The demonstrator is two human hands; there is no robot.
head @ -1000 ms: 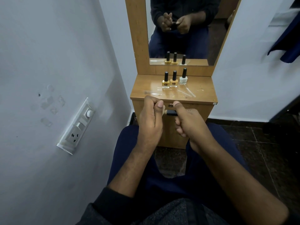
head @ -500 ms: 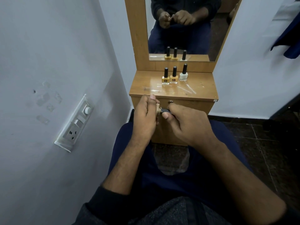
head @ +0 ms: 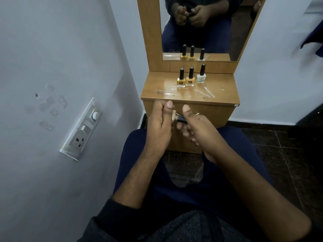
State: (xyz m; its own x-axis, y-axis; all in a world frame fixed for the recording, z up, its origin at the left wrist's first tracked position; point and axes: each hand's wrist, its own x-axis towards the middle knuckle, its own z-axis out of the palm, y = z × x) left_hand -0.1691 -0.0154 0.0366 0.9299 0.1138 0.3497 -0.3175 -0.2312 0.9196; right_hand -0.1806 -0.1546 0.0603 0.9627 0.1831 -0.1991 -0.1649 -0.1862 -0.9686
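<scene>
Centre frame, above the lap: left hand [head: 158,123] curls round a small gold bottle [head: 174,117], apparently nail polish. Right hand [head: 195,126] pinches its black cap [head: 181,120]. Both sit just short of the dresser top [head: 223,91] front edge. Beyond, three bottles [head: 190,76] stand mid-top, with open wood towards the right edge.

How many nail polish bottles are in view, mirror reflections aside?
4. Three stand in a row on the dresser top: a yellow bottle, an orange bottle, a white bottle. The left hand grips a fourth bottle, largely hidden, and the right hand holds its black cap.
</scene>
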